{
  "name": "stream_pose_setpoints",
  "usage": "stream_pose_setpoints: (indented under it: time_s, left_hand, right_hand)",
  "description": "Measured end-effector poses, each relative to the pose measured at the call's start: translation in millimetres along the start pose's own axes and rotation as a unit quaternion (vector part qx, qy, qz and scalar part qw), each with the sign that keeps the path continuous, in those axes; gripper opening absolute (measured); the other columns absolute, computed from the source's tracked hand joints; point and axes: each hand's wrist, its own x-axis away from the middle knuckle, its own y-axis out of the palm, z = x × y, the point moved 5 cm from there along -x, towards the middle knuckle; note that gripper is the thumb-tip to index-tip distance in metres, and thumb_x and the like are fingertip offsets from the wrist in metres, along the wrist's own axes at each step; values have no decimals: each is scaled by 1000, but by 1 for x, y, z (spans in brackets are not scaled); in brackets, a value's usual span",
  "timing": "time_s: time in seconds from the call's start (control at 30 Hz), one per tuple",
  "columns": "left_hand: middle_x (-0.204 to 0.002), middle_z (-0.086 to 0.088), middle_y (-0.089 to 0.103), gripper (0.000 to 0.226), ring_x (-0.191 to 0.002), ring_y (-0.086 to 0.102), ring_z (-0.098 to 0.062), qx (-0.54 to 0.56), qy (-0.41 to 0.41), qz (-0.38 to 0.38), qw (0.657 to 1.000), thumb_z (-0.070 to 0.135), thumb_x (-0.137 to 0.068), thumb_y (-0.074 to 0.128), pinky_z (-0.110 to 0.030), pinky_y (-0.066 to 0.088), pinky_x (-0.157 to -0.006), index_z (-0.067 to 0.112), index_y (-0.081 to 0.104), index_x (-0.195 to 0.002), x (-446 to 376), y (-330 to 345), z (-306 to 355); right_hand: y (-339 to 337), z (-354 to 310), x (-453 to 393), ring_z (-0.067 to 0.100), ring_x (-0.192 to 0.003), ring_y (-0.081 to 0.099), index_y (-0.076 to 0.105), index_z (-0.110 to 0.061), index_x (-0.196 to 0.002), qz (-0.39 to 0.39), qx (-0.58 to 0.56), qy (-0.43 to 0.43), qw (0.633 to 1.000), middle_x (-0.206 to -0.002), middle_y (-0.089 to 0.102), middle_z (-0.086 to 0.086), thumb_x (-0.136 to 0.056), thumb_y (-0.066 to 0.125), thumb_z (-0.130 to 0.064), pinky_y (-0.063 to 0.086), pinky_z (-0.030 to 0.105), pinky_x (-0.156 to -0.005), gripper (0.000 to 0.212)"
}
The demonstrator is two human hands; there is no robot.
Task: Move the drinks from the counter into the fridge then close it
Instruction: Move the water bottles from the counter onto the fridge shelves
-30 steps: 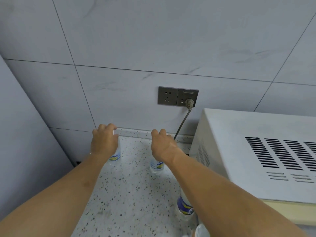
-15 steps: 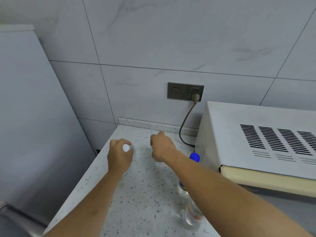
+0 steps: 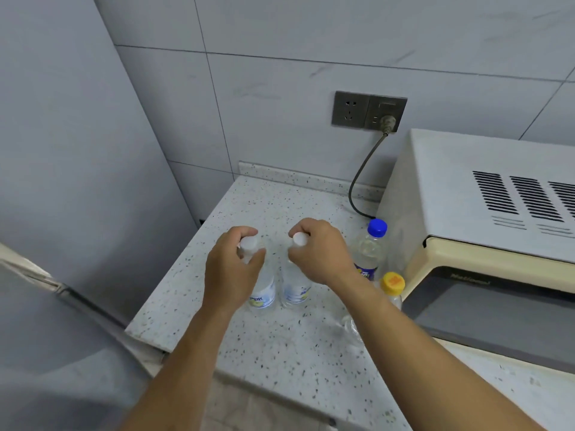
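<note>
Pulled back from the wall since half a second ago, both hands now nearer the front edge of the counter [image 3: 280,346] and each with a bottle in view beneath it.

Left hand [image 3: 231,272] clamped around the neck of the left clear bottle [image 3: 264,290], fingers curled just under its white cap [image 3: 249,243]. Right hand [image 3: 320,255] clamped the same way on the right clear bottle [image 3: 294,287], white cap [image 3: 299,238] poking out between thumb and forefinger. Both bottles upright, side by side, close together, well to the left of the microwave [image 3: 485,244]; whether bases touch the counter cannot be told. Pale blue and yellow labels low on each, printing too blurred to read.

Blue-capped bottle [image 3: 370,250] standing just beside the microwave's left wall, purple label partly behind the right wrist, lettering unreadable. Yellow-capped bottle [image 3: 392,283] nearer the microwave's front left corner, mostly hidden by the right forearm.

Faint raised lettering on the microwave door's top edge, possibly "National", not sharp enough to be sure. Vent slots on the microwave's top.

Grey wall socket [image 3: 368,111] above and left of the microwave, plug in its right half, cord [image 3: 357,181] drooping to the counter behind the microwave's left side.

Grey fridge [image 3: 62,181] far left of the microwave, past the counter's left edge.
</note>
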Motion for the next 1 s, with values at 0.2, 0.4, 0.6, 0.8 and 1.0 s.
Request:
stream_pose_setpoints:
  time_s: [0.2, 0.4, 0.6, 0.8, 1.0]
  left_hand:
    - [-124, 24, 55, 62, -114, 54, -6, 80, -111, -101, 985, 52, -76, 76, -26, 47, -89, 48, 42, -128, 32, 23, -42]
    - [-121, 28, 58, 80, -113, 59, 1, 179, -210, -155, 949, 53, -59, 87, -27, 54, -89, 57, 42, -125, 55, 47, -94]
    - [-114, 31, 58, 77, -108, 60, 2, 220, -226, -161, 935, 53, -57, 89, -27, 53, -85, 57, 44, -120, 56, 63, -116]
    - [-114, 25, 65, 65, -101, 63, 5, 240, -232, -154, 930, 55, -61, 83, -20, 49, -80, 50, 54, -119, 67, 51, -115]
    - [-116, -2, 73, 44, -108, 69, -26, 351, -306, -110, 878, 36, -76, 76, -48, 53, -93, 31, 64, -118, 116, 27, -119]
  right_hand:
    - [42, 43, 43, 12, -114, 52, 52, -33, -126, 72, -129, 29, 989, -121, 55, -10, -76, 81, -41, 47, 30, -94, 57]
    - [78, 83, 55, -4, -114, 50, 39, -44, -130, 37, -219, 116, 968, -126, 50, -24, -67, 88, -37, 46, 17, -90, 81]
    - [92, 91, 45, -8, -107, 59, 45, -47, -125, 2, -250, 107, 962, -117, 60, -26, -65, 89, -43, 50, 9, -78, 75]
    - [91, 89, 53, -6, -103, 60, 49, -34, -129, -45, -251, 120, 960, -120, 63, -11, -78, 83, -24, 49, 9, -78, 63]
    - [89, 83, 94, 9, -109, 68, 57, -27, -129, -120, -344, 158, 918, -118, 72, -8, -84, 78, -22, 56, 26, -90, 49]
